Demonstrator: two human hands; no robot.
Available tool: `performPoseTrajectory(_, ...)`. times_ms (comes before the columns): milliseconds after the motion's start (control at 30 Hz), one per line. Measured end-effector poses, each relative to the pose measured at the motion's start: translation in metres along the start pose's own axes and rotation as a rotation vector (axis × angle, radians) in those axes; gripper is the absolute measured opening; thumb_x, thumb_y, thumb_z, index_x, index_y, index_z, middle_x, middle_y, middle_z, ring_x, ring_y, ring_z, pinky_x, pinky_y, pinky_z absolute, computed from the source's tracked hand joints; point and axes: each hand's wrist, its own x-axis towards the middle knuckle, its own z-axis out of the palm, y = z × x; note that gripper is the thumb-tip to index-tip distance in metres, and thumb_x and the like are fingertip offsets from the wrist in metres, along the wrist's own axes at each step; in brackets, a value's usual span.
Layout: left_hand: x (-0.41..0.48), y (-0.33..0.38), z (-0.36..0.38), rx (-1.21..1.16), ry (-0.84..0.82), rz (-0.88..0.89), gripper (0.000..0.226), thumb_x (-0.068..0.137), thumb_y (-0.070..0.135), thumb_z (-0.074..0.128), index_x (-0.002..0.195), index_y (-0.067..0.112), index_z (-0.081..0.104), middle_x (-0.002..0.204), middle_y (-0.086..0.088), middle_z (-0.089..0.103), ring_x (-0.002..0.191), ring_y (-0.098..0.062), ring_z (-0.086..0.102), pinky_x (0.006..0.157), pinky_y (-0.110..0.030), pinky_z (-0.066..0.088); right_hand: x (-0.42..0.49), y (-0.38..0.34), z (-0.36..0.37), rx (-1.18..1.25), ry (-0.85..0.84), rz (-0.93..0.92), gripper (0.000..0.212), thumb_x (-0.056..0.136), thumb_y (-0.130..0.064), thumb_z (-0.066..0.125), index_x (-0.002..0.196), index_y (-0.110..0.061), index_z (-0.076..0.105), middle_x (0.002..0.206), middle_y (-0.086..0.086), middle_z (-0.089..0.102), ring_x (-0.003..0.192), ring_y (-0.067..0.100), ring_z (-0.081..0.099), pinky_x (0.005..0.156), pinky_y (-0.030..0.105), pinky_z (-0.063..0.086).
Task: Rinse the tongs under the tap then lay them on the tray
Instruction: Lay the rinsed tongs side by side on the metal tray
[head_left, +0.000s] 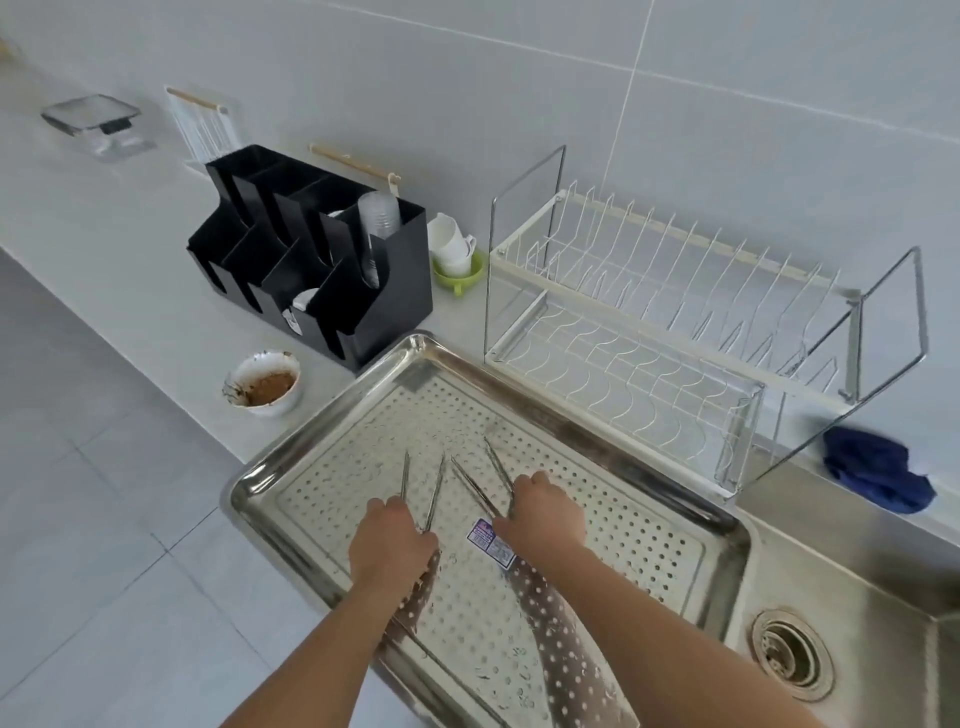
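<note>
Head view, looking down on counter and sink. Logged two pairs of slim metal tongs over perforated steel tray, both pointing far, prongs spread in a narrow V. Left tongs gripped at near end by left hand, fingers curled round them, knuckles up. Right tongs gripped likewise by right hand, just beside the left pair, not touching it. Cannot tell whether tips rest on tray floor or hang just above. Droplets noted on tray floor near the tips; purple-and-white sticker on tray floor between the hands. Tray on near edge of counter, right end at left rim of sink; drain at near right. Far of tray: white wire dish rack, black compartment organiser holding stack of clear cups, white cups between the two. Left of tray: bowl with brown residue. Blue cloth right of rack.
</note>
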Motion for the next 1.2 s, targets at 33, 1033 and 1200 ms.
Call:
performPoseTrajectory(33,0.001,-0.001,0.0,0.006,-0.007,0.005,0.042,0.083,0.035,0.067,0.116,0.009,0.058,0.099,-0.002,0.041,0.073,-0.016,0.051,0.052,-0.026,0.04,0.001,-0.001,0.002,0.0,-0.008,0.008,0.03,0.086,-0.045,0.065,0.096,-0.023,0.048,0.096,-0.003,0.044,0.078,0.017,0.051,0.049,0.028,0.034)
performPoseTrajectory(1033,-0.11,0.154,0.012,0.211,0.099,0.902,0.075,0.093,0.048,0.052,0.155,0.018,0.022,0.149,-0.009,0.039,0.134,-0.026,0.041,0.107,-0.041,0.04,-0.168,0.124,-0.049,0.198,0.422,0.384,0.042,0.093,-0.043,0.059,0.129,-0.021,0.059,0.114,-0.001,0.063,0.106,0.023,0.062,0.066,0.031,0.043)
performPoseTrajectory(1200,-0.171,0.201,0.042,0.233,0.071,1.056,0.07,0.092,0.045,0.054,0.151,0.018,0.028,0.145,-0.009,0.043,0.131,-0.028,0.043,0.104,-0.041,0.039,-0.228,0.186,-0.049,0.215,0.485,0.529,0.045,0.094,-0.046,0.059,0.133,-0.024,0.058,0.121,-0.001,0.064,0.111,0.026,0.062,0.074,0.033,0.048)
